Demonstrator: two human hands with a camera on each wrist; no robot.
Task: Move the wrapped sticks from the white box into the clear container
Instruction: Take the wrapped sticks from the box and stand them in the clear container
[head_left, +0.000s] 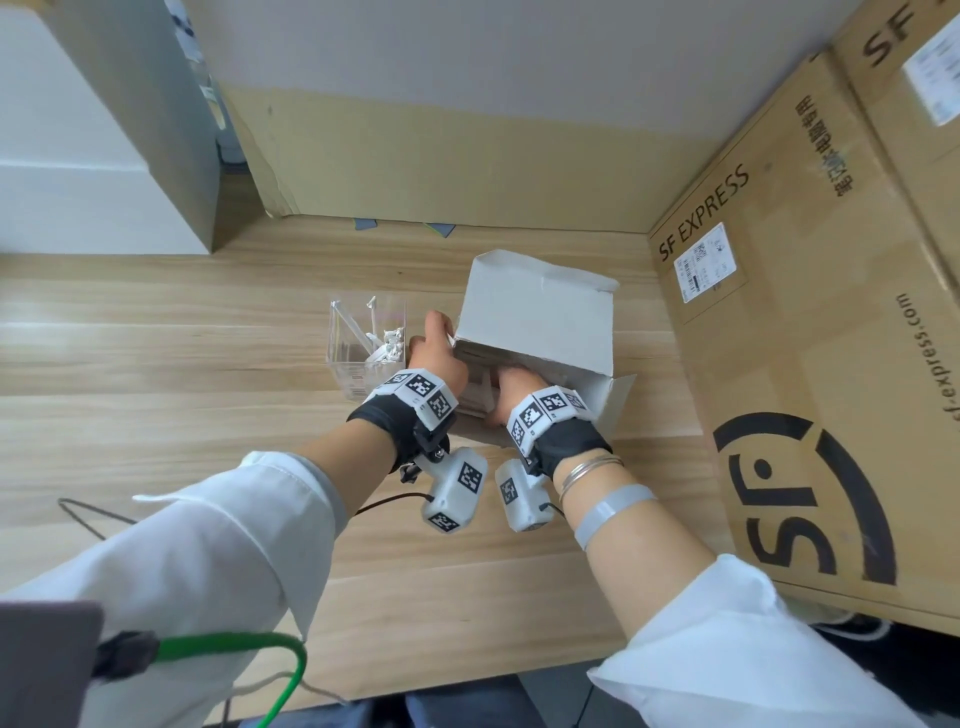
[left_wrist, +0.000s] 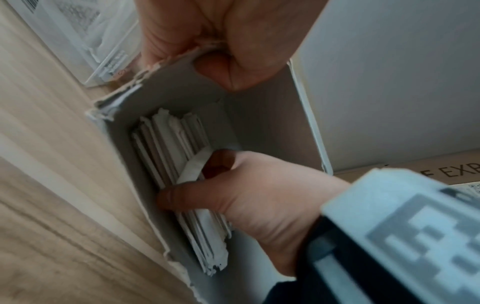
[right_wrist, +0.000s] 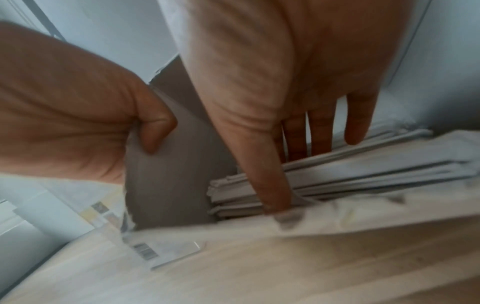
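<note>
Right hand (left_wrist: 249, 197) inside white box (head_left: 540, 306), thumb and fingers closing round bundle of wrapped sticks (left_wrist: 176, 185); bundle not yet lifted, judged mid-grasp. Left hand (head_left: 436, 353) pinches torn box wall at open end, steadying it. Stack in box looks thick (count not readable). Clear container (head_left: 363, 343) just beside box, left of it, already holds few sticks. Judgement: task begun, bulk remains. Both stand on wooden table (head_left: 182, 389).

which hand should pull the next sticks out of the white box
Right. The right hand is already inside the white box, thumb and fingers around the wrapped sticks. The left hand is pinching the box's edge, steadying it beside the clear container.
</note>
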